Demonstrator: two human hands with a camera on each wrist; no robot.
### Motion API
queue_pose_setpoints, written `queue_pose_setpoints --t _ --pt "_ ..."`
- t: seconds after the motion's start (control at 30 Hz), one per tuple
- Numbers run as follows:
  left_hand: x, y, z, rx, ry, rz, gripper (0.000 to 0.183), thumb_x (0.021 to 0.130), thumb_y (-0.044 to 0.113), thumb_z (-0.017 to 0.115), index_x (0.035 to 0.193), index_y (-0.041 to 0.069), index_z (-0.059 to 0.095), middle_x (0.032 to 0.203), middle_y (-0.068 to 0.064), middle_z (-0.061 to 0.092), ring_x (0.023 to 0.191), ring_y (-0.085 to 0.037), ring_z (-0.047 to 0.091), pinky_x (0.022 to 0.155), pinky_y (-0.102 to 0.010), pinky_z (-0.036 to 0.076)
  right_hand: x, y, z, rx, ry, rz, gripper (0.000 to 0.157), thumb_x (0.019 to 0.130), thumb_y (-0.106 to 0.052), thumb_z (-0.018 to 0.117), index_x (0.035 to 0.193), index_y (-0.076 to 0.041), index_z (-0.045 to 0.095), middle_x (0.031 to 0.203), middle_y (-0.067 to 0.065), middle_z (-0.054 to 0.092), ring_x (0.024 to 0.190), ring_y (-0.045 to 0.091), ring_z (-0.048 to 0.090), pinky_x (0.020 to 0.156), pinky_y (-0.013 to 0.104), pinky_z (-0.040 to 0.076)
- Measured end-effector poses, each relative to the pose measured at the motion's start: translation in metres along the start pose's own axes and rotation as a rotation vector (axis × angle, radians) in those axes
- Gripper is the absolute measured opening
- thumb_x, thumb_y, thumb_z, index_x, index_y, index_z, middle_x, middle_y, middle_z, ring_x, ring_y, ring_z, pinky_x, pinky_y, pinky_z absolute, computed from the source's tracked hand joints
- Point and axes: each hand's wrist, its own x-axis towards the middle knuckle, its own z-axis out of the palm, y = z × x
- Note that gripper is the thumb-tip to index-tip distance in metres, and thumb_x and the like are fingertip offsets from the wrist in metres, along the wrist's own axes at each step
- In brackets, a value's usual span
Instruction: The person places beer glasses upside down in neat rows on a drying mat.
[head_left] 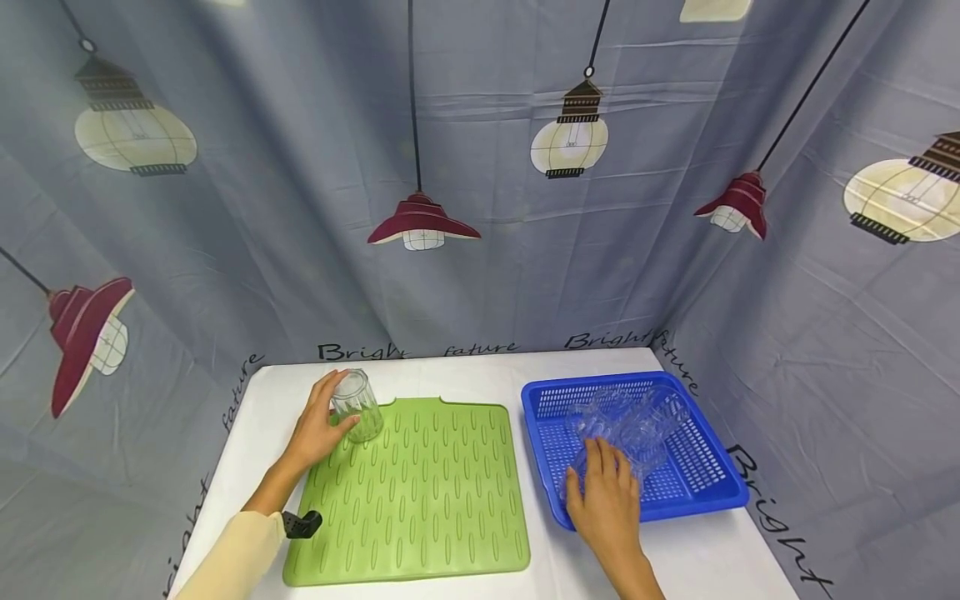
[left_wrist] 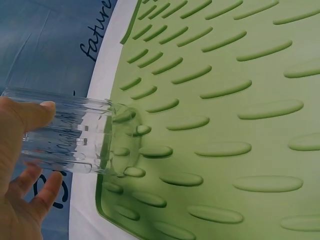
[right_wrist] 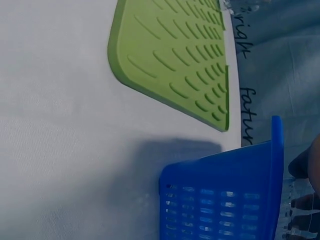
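Observation:
My left hand (head_left: 316,427) curves around a clear ribbed drinking glass (head_left: 358,408), thumb on one side and fingers on the other. One end of that glass (left_wrist: 95,132) meets the far left corner of the green ridged mat (left_wrist: 220,115). Over at the blue basket (head_left: 551,467), my right hand (head_left: 606,497) reaches in with its fingers around a clear glass (head_left: 576,467), which the hand partly covers. Dark fingers (right_wrist: 301,165) and part of this glass (right_wrist: 300,232) appear at the edge of the right wrist view.
More clear glasses (head_left: 645,425) lie jumbled in the basket, right of my right hand. A white-covered table (head_left: 480,379) carries mat and basket side by side. Behind and beside it hangs a grey-blue curtain (head_left: 487,292) printed with lamps.

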Motion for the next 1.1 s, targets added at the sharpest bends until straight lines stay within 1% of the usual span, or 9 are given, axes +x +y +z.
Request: queue_pose_setpoints --t 0.13,0.27,0.33,0.5,0.57,0.7,0.83,1.0,1.1 --pt "-0.005 -0.001 -0.001 -0.038 0.018 -0.016 0.094 0.095 0.005 0.08 0.171 0.012 0.024 0.175 -0.027 0.021 0.151 -0.056 0.04 0.113 -0.065 0.054 0.0 0.001 -0.001 0.003 -0.005 0.004 0.06 0.1 -0.025 0.071 0.149 0.005 0.055 0.153 0.032 0.056 0.14 0.054 0.048 0.101 0.075 0.047" --pt "-0.012 -0.003 -0.002 -0.052 0.036 -0.028 0.097 0.096 0.009 0.081 0.172 0.014 0.021 0.174 -0.028 0.021 0.149 -0.057 0.043 0.114 -0.069 0.051 0.002 0.001 -0.002 0.003 0.0 0.002 0.059 0.1 -0.025 0.072 0.148 0.005 0.056 0.153 0.032 0.056 0.14 0.054 0.049 0.101 0.075 0.047" --pt "-0.016 -0.004 -0.003 -0.05 0.044 -0.036 0.099 0.096 0.011 0.081 0.173 0.013 0.019 0.173 -0.03 0.022 0.148 -0.057 0.043 0.114 -0.07 0.05 0.003 0.001 -0.003 0.004 0.0 0.004 0.059 0.099 -0.025 0.072 0.148 0.005 0.056 0.153 0.032 0.056 0.139 0.055 0.049 0.101 0.075 0.046" --pt "-0.03 -0.01 -0.001 -0.055 0.051 -0.061 0.101 0.095 0.011 0.082 0.172 0.005 0.016 0.171 -0.033 0.025 0.147 -0.059 0.044 0.112 -0.071 0.051 0.004 0.001 -0.004 0.003 -0.002 0.006 0.058 0.099 -0.025 0.072 0.147 0.004 0.057 0.152 0.032 0.057 0.139 0.055 0.049 0.1 0.074 0.046" --pt "-0.036 -0.012 0.0 -0.059 0.051 -0.074 0.1 0.095 0.01 0.082 0.171 0.004 0.017 0.171 -0.033 0.025 0.147 -0.059 0.044 0.112 -0.071 0.051 0.004 0.001 -0.004 0.003 -0.005 0.007 0.058 0.099 -0.025 0.072 0.148 0.004 0.057 0.152 0.031 0.056 0.139 0.054 0.049 0.1 0.073 0.046" --pt "-0.047 -0.015 0.004 -0.049 0.044 -0.111 0.099 0.096 0.013 0.081 0.171 0.003 0.017 0.171 -0.032 0.027 0.148 -0.058 0.044 0.113 -0.07 0.051 0.004 0.002 -0.004 0.003 -0.021 0.014 0.059 0.1 -0.026 0.071 0.149 0.002 0.056 0.154 0.03 0.056 0.141 0.054 0.048 0.102 0.073 0.045" --pt "-0.059 -0.019 0.006 -0.033 0.054 -0.132 0.097 0.096 0.015 0.082 0.17 0.001 0.02 0.169 -0.032 0.029 0.148 -0.057 0.045 0.112 -0.069 0.052 0.005 0.002 -0.005 0.011 -0.05 0.025 0.06 0.1 -0.027 0.072 0.15 0.001 0.055 0.156 0.029 0.054 0.141 0.053 0.048 0.103 0.072 0.045" --pt "-0.077 -0.025 0.008 -0.014 0.093 -0.137 0.093 0.096 0.014 0.082 0.168 0.001 0.024 0.167 -0.032 0.034 0.145 -0.056 0.048 0.108 -0.067 0.055 0.004 0.004 -0.006 0.037 -0.089 0.041 0.062 0.099 -0.029 0.074 0.152 -0.002 0.055 0.159 0.028 0.051 0.143 0.053 0.046 0.106 0.071 0.043" --pt "-0.088 -0.028 0.01 0.0 0.118 -0.138 0.09 0.095 0.013 0.082 0.167 0.0 0.029 0.164 -0.032 0.038 0.143 -0.056 0.05 0.107 -0.067 0.056 0.004 0.006 -0.006 0.056 -0.098 0.043 0.063 0.099 -0.029 0.074 0.153 -0.003 0.054 0.161 0.028 0.05 0.144 0.052 0.045 0.108 0.07 0.042"
